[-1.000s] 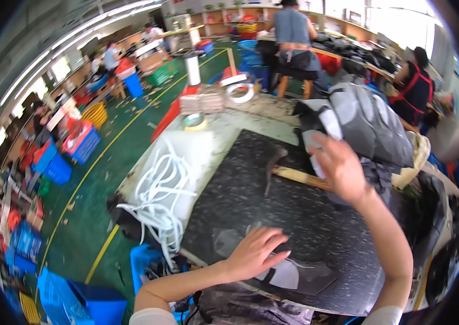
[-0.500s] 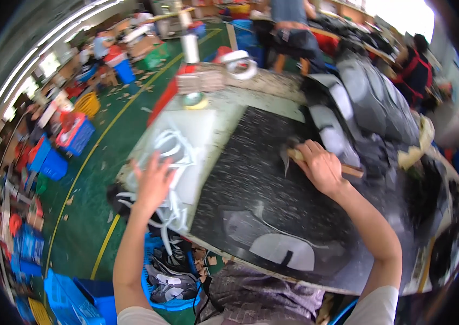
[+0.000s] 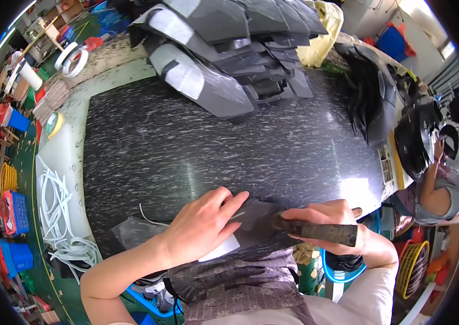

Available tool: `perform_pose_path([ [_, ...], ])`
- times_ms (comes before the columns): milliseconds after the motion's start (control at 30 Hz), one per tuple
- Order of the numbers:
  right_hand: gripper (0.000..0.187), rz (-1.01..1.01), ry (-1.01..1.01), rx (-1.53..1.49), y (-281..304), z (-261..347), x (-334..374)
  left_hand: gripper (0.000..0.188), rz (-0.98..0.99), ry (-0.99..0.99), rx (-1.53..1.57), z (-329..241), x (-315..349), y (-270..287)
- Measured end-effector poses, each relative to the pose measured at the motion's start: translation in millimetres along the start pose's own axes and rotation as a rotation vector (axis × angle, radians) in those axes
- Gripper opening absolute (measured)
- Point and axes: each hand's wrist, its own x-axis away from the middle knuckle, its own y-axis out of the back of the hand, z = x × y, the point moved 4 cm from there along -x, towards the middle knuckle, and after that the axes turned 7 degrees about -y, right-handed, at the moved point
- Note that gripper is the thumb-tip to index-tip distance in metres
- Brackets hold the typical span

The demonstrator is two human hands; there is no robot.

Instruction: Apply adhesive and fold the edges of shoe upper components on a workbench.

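Observation:
At the near edge of the black speckled work board [image 3: 186, 141] lies a flat dark grey cut piece [image 3: 256, 219] with a pale patch [image 3: 221, 249]. My left hand [image 3: 200, 222] rests over it, fingers stretched out and slightly apart. A thin white cord [image 3: 151, 219] runs along the piece, passing under that hand. My right hand [image 3: 324, 216] is closed around a hammer [image 3: 327, 233] with a worn metal head and a wooden handle. The rounded end of its head is at the piece's right part; I cannot tell whether it touches.
Stacked grey cut pieces [image 3: 213, 54] cover the far side of the board. More dark pieces [image 3: 370, 92] lie at the right. White cords [image 3: 59, 211] lie tangled at the left, near tape rolls [image 3: 72, 59]. A blue basket [image 3: 343, 265] stands below; another person [image 3: 435, 195] sits at right.
My view has swung right and down. The left hand has left the white cords and lies over the grey piece. The right hand has brought the hammer from mid-board to the near edge.

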Motion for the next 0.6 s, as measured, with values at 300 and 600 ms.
perform_pose_path([
  [300,0.046,-0.080,0.069,0.122,-17.6,-12.8,7.2,0.040,0.070,0.073,0.200,-11.5,-27.7,-12.9],
  [600,0.050,-0.130,0.143,0.290,-23.3,-7.6,18.2,0.032,0.088,0.160,0.470,-1.2,-40.1,-22.0],
])
